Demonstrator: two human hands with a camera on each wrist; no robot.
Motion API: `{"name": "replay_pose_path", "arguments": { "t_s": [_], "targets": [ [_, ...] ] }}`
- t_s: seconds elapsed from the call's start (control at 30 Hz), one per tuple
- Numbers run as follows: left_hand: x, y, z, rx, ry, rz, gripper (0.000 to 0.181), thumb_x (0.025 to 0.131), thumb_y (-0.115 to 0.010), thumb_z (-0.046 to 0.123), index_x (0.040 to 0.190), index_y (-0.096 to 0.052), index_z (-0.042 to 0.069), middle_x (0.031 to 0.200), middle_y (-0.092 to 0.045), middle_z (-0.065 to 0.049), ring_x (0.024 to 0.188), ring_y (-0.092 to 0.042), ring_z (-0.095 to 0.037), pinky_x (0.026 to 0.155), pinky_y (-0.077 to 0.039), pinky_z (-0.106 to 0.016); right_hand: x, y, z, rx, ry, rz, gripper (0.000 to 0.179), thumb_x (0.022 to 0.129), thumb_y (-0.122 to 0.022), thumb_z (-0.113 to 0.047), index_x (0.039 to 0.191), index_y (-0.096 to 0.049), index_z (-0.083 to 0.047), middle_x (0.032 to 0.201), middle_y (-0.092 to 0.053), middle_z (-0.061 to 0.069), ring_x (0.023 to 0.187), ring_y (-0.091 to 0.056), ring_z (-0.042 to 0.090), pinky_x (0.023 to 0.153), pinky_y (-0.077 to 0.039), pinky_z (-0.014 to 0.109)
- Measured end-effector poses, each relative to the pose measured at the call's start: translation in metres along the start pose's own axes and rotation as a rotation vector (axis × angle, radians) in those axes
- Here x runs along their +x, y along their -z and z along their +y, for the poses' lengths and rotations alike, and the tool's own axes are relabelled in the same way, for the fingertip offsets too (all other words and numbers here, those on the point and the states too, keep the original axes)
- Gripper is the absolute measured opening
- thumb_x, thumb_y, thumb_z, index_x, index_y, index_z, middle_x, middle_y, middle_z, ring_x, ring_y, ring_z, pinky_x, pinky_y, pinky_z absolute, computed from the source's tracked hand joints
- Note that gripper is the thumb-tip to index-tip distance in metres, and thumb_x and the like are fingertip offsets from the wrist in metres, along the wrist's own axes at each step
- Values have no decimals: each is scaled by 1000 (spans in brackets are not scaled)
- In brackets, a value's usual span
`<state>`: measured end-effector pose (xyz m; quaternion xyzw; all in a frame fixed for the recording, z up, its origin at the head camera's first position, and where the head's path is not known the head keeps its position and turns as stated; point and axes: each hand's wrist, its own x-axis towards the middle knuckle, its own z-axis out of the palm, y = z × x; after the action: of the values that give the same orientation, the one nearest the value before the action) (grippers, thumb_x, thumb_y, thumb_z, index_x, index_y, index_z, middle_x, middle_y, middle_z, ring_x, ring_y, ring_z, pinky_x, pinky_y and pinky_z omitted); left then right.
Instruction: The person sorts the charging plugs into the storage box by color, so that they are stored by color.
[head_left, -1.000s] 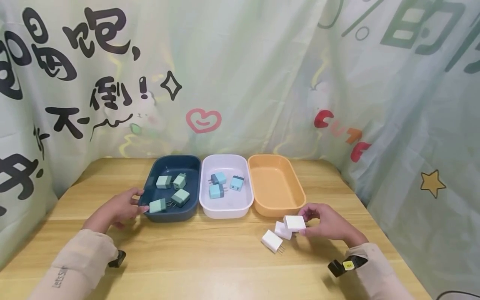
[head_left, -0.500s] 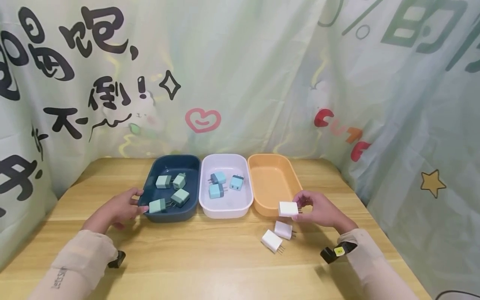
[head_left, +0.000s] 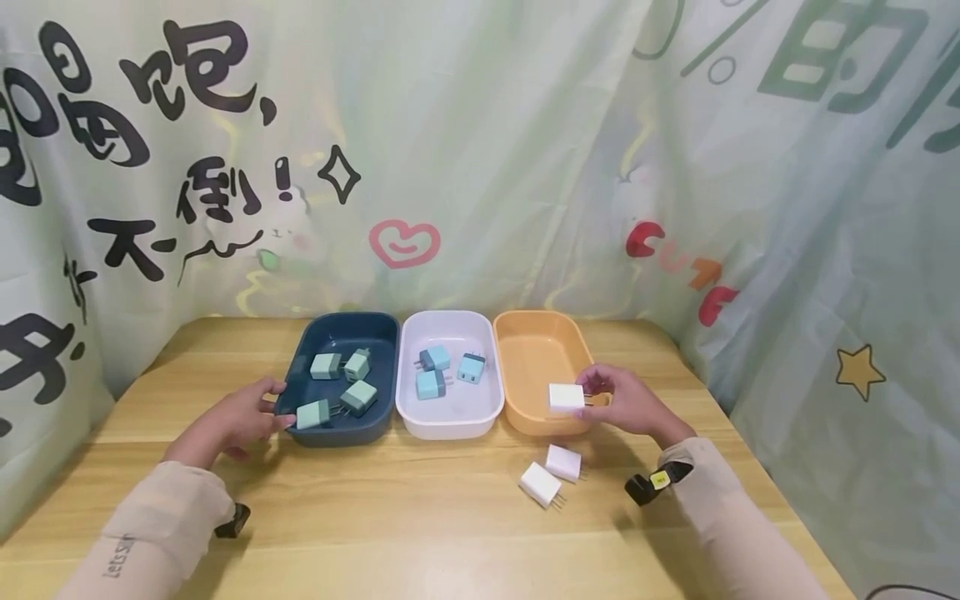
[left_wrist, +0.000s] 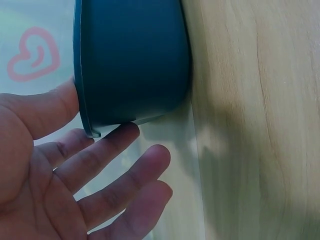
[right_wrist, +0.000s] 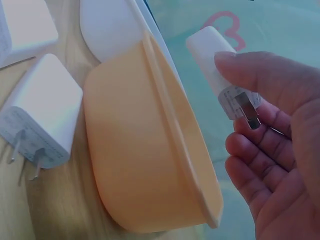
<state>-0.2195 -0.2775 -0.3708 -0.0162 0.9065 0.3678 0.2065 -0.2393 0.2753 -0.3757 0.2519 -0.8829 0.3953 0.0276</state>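
My right hand (head_left: pixel 630 400) pinches a white charger plug (head_left: pixel 566 397) between thumb and fingers, over the near right part of the orange tray (head_left: pixel 543 333). In the right wrist view the held plug (right_wrist: pixel 212 55) is above the tray's rim, its metal prongs facing my palm. Two more white plugs, a nearer one (head_left: pixel 540 484) and a farther one (head_left: pixel 563 463), lie on the table in front of that tray. My left hand (head_left: pixel 236 421) touches the left side of the navy tray (head_left: pixel 382 333), thumb and forefinger at its rim (left_wrist: pixel 79 65), the other fingers spread loosely.
Several pale green plugs (head_left: pixel 359 397) lie in the navy tray. Light blue plugs (head_left: pixel 431 384) lie in the white tray (head_left: pixel 450 429) between the other two. The trays stand side by side on a wooden table (head_left: pixel 360 533), before a printed curtain (head_left: pixel 480 150).
My right hand has carried the white plug up and left, from over the other white plugs to over the orange tray. The left hand has stayed at the navy tray.
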Motion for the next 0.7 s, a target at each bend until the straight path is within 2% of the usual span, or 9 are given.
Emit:
{"name": "replay_pose_path", "arguments": {
  "t_s": [0.17, 0.4, 0.7],
  "targets": [
    [3, 0, 0, 2, 1, -7, 74, 92, -68, 28, 143, -23, -2, 139, -34, -40, 99, -58, -41, 61, -55, -46, 4, 2, 2, -20, 3, 23, 39, 71, -87, -10, 99, -62, -1, 87, -63, 3, 84, -60, 25, 82, -51, 45],
    [1, 3, -3, 10, -13, 2, 75, 93, -67, 30, 143, -22, -3, 140, -32, -41, 98, -58, -41, 61, -55, -46, 13, 3, 3, 4, -8, 30, 37, 72, -86, -12, 98, -62, -2, 86, -62, 4, 83, -59, 20, 81, -50, 38],
    [0, -1, -3, 10, -11, 8, 74, 92, -67, 29, 143, -24, -2, 139, -34, -40, 100, -58, -42, 61, -55, -47, 19, -6, 14, 32, -66, 16, 32, 76, -83, -8, 97, -61, 0, 88, -62, 8, 83, -58, 21, 79, -50, 40]
  ]
}}
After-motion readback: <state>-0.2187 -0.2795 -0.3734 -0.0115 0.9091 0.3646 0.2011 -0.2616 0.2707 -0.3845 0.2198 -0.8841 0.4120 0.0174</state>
